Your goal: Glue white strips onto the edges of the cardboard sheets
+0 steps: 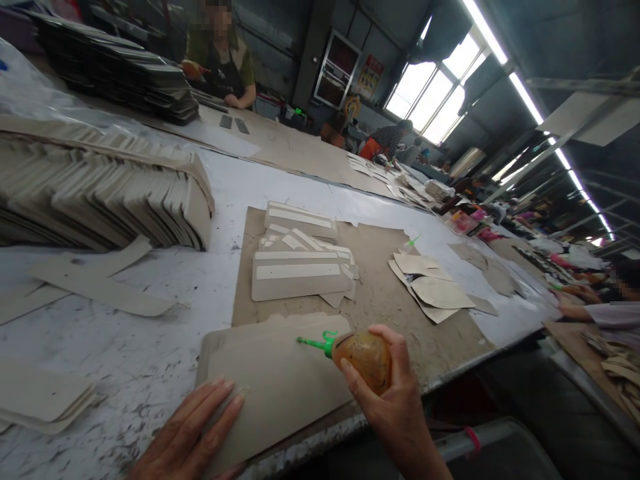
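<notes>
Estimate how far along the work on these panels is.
Probably partway. Looking done: the panels with pale strips, piled on the brown sheet. In hand: the right hand holds the amber bottle, its green nozzle over the large panel, where the left hand rests. Seemingly left: that panel, showing no strip, and perhaps the long stack. I can't tell the exact count.

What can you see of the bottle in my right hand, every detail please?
The bottle has a squat, rounded, see-through body, plastic by its look, with amber-orange contents and dark specks and smudges. Its slim green nozzle has a darker tip and a small green curled piece beside it. Your right hand grips the body tilted onto its side, nozzle out over the pale sheet. Whether the tip touches the sheet, I can't tell.
</notes>
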A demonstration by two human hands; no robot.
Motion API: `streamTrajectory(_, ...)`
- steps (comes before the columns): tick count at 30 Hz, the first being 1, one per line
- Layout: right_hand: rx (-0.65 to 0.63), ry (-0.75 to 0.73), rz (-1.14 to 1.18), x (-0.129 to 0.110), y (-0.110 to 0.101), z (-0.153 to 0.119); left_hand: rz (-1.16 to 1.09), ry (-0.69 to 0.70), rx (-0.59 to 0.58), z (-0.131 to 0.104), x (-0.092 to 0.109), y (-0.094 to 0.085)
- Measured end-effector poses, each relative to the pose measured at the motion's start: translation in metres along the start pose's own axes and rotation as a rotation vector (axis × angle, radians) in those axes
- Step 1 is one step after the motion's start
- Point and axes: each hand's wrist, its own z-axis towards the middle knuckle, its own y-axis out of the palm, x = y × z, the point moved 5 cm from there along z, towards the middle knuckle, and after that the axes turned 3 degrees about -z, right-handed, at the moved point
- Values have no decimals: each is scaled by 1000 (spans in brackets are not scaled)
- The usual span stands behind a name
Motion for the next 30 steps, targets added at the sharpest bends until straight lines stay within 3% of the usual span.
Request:
streamTrajectory(6,-19,-14,31,-19,9,-1,-3,-44,-19,-3,3,-2)
streamTrajectory(14,-48,71,142,-40,20,-4,26,-6,-25,-3,2,-3)
streamTrajectory(24,-116,22,200,-57,39,-7,50,20,-13,-4,1,-3)
streamTrajectory(27,-188,177,450,-64,53,-10,36,28,-4,-4,1,-2)
streamTrajectory(30,-309,502,1020,-63,69,-13,2,-11,10,-4,0,-1)
